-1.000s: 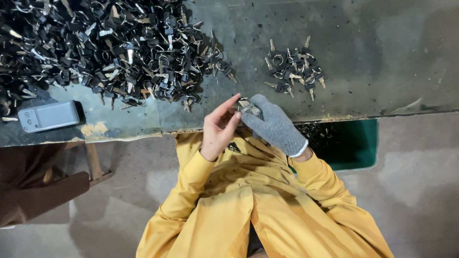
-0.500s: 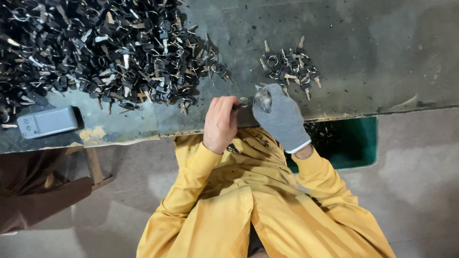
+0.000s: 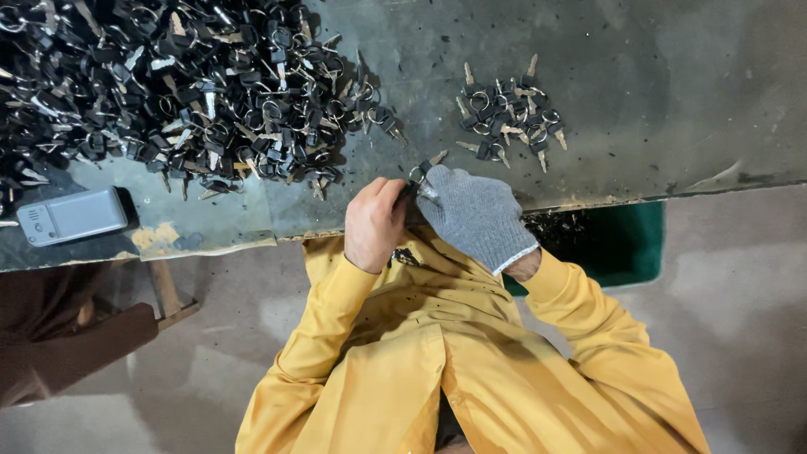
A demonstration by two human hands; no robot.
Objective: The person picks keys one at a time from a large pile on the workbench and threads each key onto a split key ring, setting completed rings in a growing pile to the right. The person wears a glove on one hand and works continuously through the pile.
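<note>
My left hand (image 3: 374, 223) is bare and my right hand (image 3: 475, 214) wears a grey knit glove. Both rest at the table's near edge, fingertips pressed together around a small black-headed key on a metal ring (image 3: 423, 172). The key's blade pokes out just above the fingers. A big heap of black-headed keys and rings (image 3: 168, 84) covers the table at the far left. A small separate pile of ringed keys (image 3: 507, 113) lies just beyond my right hand.
The worn dark tabletop (image 3: 656, 76) has a chipped front edge. A grey rectangular device (image 3: 71, 214) lies at the left near the edge. A green bin (image 3: 622, 244) sits below the table at the right. A wooden stool (image 3: 84, 328) stands lower left.
Both hands came down from an open, raised pose to the table edge. My left fingers closed onto the key and ring held with the gloved hand.
</note>
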